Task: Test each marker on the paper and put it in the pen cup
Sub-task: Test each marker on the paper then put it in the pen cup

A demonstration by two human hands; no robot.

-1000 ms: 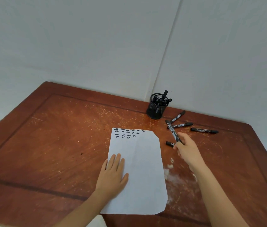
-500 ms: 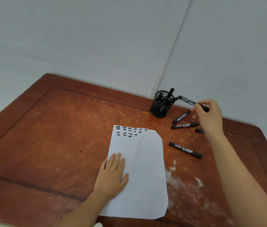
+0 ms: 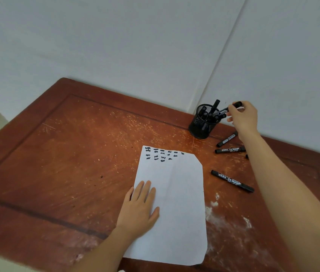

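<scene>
My right fingers (image 3: 233, 110) pinch the marker (image 3: 223, 110), its tip at the crowded cup's (image 3: 199, 127) rim; released this slanted, it could catch on the markers inside (image 3: 206, 114) and roll onto the surface (image 3: 96, 154).

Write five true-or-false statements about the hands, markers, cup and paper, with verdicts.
The left hand lies flat on the white paper sheet. True.
The right hand pinches a black marker over the black mesh pen cup. True.
That cup is empty. False: several stored markers stand in it.
The paper is blank. False: black test marks line its far end.
No markers lie outside the cup. False: at least three loose markers lie on the brown wooden table.
</scene>
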